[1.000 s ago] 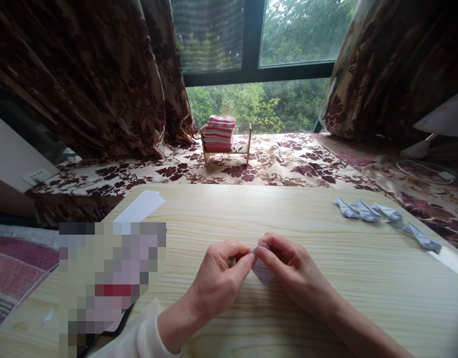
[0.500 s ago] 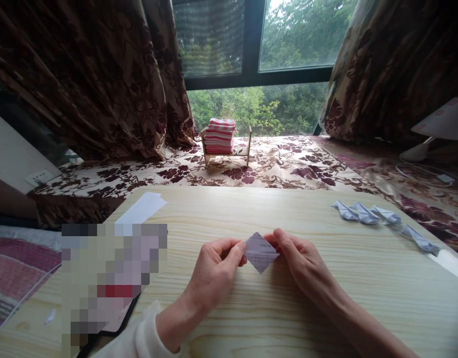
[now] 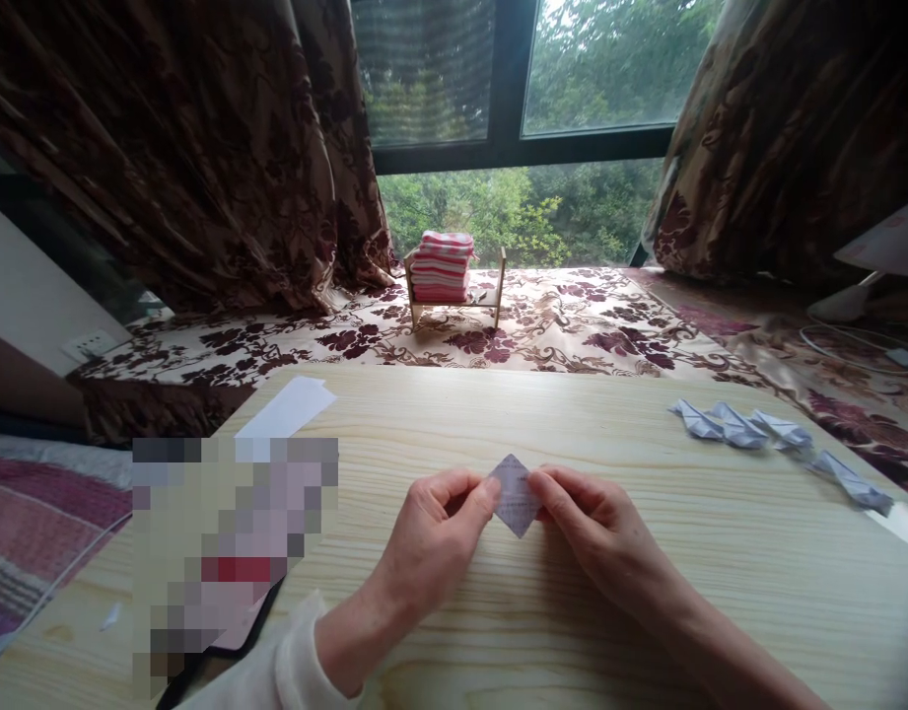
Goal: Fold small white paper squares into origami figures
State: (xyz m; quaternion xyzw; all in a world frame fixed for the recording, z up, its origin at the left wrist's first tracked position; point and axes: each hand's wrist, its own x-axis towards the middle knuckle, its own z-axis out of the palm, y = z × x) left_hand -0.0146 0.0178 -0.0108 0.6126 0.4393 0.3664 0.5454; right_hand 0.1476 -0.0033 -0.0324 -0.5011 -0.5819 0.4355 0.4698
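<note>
A small diamond-shaped piece of folded paper [image 3: 516,503] with printed text is held up over the middle of the table. My left hand [image 3: 443,523] pinches its left corner between thumb and fingers. At the right corner, my right hand [image 3: 591,518] has thumb and fingertips closed on it too. Both thumbs lie on the side facing me, and the fingers behind the paper are mostly hidden. Toward the right back of the table lie several folded white paper shapes [image 3: 741,426] in a slanting row.
White paper strips [image 3: 287,409] lie at the table's [image 3: 439,414] back left. A blurred-out area covers a dark-edged flat object [image 3: 239,631] at left. A paper scrap [image 3: 110,617] is nearby. Behind, a small wooden rack [image 3: 454,304] holds folded pink-striped cloths [image 3: 440,268]; a lamp [image 3: 886,242] stands right.
My right thumb has come down onto the paper's right corner, where a flap stuck out before. The diamond now looks flatter. The whole view has shifted slightly.
</note>
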